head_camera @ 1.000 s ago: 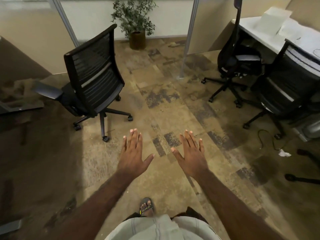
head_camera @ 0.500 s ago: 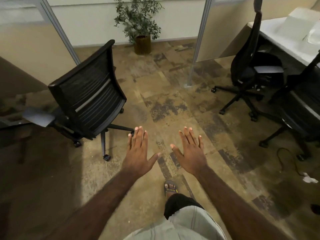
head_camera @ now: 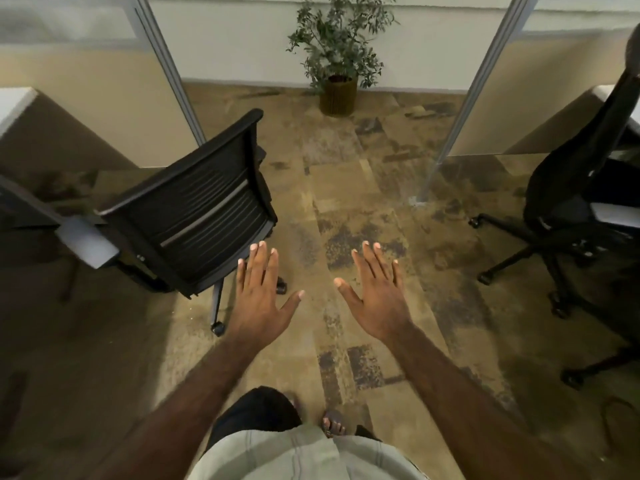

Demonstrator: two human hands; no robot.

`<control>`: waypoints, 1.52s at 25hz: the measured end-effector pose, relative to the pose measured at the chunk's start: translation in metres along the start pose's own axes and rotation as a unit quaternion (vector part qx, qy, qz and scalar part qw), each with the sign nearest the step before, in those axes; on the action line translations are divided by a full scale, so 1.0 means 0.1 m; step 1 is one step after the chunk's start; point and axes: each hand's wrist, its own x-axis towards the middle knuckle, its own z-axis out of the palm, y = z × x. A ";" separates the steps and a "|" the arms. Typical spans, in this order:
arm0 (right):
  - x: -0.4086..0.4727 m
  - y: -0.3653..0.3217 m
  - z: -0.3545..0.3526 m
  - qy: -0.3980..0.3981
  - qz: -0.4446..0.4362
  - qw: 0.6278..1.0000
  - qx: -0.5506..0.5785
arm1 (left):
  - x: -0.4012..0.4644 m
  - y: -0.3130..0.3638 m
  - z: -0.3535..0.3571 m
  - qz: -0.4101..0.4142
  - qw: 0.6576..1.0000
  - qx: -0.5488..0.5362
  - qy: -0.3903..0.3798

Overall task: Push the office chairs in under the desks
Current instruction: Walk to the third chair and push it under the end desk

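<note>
Both hands out flat, left hand (head_camera: pixel 262 299) and right hand (head_camera: pixel 377 299), fingers spread, holding nothing; black chair (head_camera: pixel 194 216) left of centre, second chair (head_camera: pixel 575 202) right edge, both out on the floor

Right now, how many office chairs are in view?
2 for certain. One mesh-backed chair stands left of the left hand, turned toward the left desk. A second chair stands at the right edge. Caster legs at lower right may belong to a third, cut off.
</note>
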 end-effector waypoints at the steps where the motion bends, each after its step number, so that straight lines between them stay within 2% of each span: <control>1: 0.25 -0.01 0.00 -0.008 -0.011 1.000 0.010 | 0.16 -0.09 -0.02 -0.005 1.000 -0.016 0.009; 4: 0.83 -0.14 0.01 -0.023 -0.039 0.999 0.008 | 0.55 -0.27 -0.07 -0.002 0.998 -0.032 0.047; 8: 1.93 -0.48 0.07 -0.032 -0.113 0.993 0.024 | 1.32 -0.75 -0.18 -0.031 0.988 -0.052 0.141; 13: 2.94 -0.93 -0.03 -0.016 -0.203 0.978 0.036 | 1.87 -1.14 -0.47 -0.043 0.970 -0.037 0.237; 15: 3.19 -1.07 -0.10 0.008 -0.227 0.973 0.050 | 1.95 -1.18 -0.56 -0.034 0.969 -0.019 0.243; 19: 3.73 -1.33 -0.12 0.017 -0.279 0.958 0.058 | 2.10 -1.35 -0.75 -0.095 0.965 0.020 0.243; 24: 4.26 -1.54 -0.04 -0.011 -0.326 0.943 0.056 | 2.24 -1.51 -0.89 -0.219 0.950 0.053 0.218; 28: 4.67 -1.61 -0.04 -0.058 -0.387 0.920 0.006 | 2.31 -1.44 -0.88 -0.351 0.908 0.073 0.217; 33: 5.08 -1.55 -0.01 -0.105 -0.423 0.900 -0.010 | 2.28 -1.30 -0.77 -0.420 0.875 0.129 0.203; 35: 5.09 -1.57 0.02 -0.095 -0.420 0.902 0.024 | 2.28 -1.30 -0.77 -0.427 0.873 0.120 0.201; 38: 5.09 -1.60 0.12 -0.083 -0.457 0.883 0.061 | 2.22 -1.20 -0.73 -0.465 0.853 0.123 0.204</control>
